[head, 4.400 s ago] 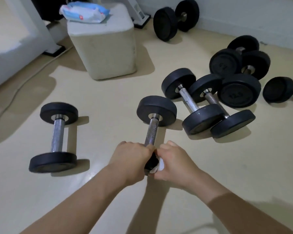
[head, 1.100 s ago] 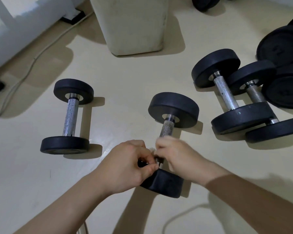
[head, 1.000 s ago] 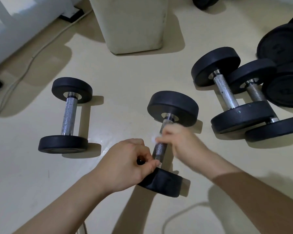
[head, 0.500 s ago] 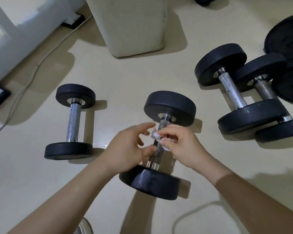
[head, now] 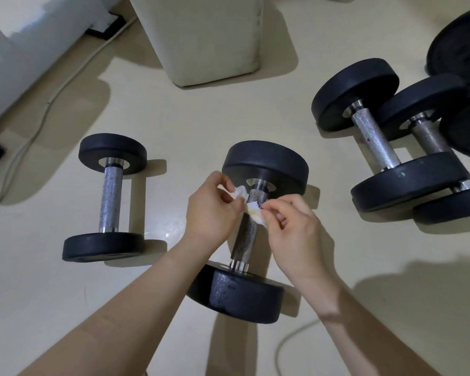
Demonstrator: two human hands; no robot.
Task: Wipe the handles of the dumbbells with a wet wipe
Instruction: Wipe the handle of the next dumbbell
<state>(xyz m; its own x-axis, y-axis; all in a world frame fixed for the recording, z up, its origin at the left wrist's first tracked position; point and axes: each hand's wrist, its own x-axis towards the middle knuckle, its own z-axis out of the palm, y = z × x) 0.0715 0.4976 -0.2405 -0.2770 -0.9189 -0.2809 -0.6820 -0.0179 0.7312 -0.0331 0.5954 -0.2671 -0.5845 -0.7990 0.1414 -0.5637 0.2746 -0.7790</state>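
- White and crumpled, the wet wipe (head: pixel 255 214) is stretched across the upper part of the handle (head: pixel 244 237) of the middle dumbbell (head: pixel 236 297). I cannot tell whether it presses on the metal or only hangs just over it.
- The left hand (head: pixel 210 213) is at the left side of this handle. Its thumb and bent fingers pinch one end of the wipe, and the fingertips are partly hidden.
- The right hand (head: pixel 292 229) is at the right side of the handle. Thumb and forefinger pinch the other end, and the other fingers curl toward the palm.
- The middle dumbbell lies on the cream floor (head: pixel 174 126). The hands cover a part of its far plate, while its near plate is in full view.
- Left of the middle dumbbell, well apart, a smaller dumbbell (head: pixel 110 196) lies alone and is fully visible.
- Right of it, a bigger dumbbell (head: pixel 375 137) lies against a second one (head: pixel 429 135), which the picture's edge cuts.
- Beyond the middle dumbbell stands a pale block (head: pixel 206 42), its top out of the picture.
- A thin cable (head: pixel 52 104) runs over the floor far to the left of the middle dumbbell.
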